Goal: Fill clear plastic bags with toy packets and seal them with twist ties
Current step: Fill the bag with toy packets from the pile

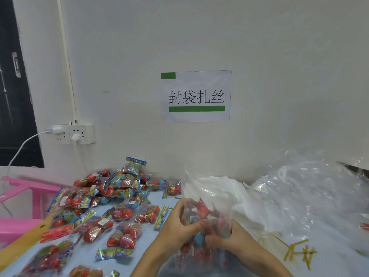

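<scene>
Both hands work on one clear plastic bag [207, 198] directly in front of the person. The left hand [179, 222] grips the bag's left side with curled fingers. The right hand [225, 236] grips the lower right of the same bag, fingers closed around the film and the contents behind it. The bag already holds several toy packets [199, 216]; red and blue shapes show through the plastic between the two hands. The bag mouth stands open and loose above the hands.

Task status, as judged from this view:
- Filling: in progress or near complete for this bag. The exact packet count cannot be read through the crumpled film.
- Sealing: not yet done. No twist tie is on the bag neck, and neither hand holds one.

Supplies:
- Loose toy packets [111, 198] lie in a heap to the left of the hands and beyond them, spread over the blue tabletop [89, 254]. A large number remain unbagged.
- Yellow twist ties [295, 250] lie scattered on the tabletop to the right of the right hand, apart from it.
- A pile of empty clear bags [311, 192] lies to the right and beyond the hands.

No sealed bag is identifiable in this view.
</scene>
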